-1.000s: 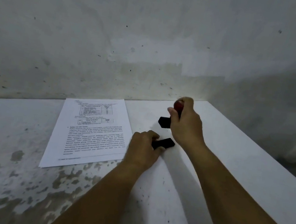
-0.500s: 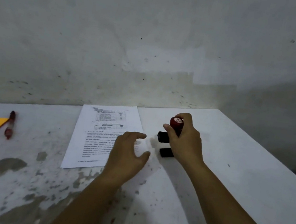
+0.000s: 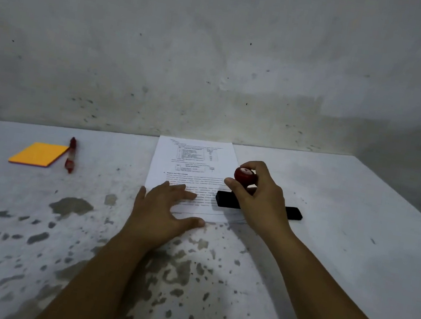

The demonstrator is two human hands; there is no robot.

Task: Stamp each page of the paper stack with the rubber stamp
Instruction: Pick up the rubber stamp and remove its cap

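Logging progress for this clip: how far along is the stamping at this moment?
Early, it seems. Done: no stamp mark is visible on the top page of the paper stack, though the print is too small to be sure. In hand: the right hand grips the rubber stamp by its red knob at the page's right edge, and the left hand rests flat on the lower page. Left: pressing this page and any beneath.

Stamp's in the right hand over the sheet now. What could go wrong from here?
1. The rubber stamp hangs over the paper stack's right edge; the print may land partly on the table.
2. The left hand pins only the near edge, so the sheets could shift.
3. The black base lies close by and could get bumped.
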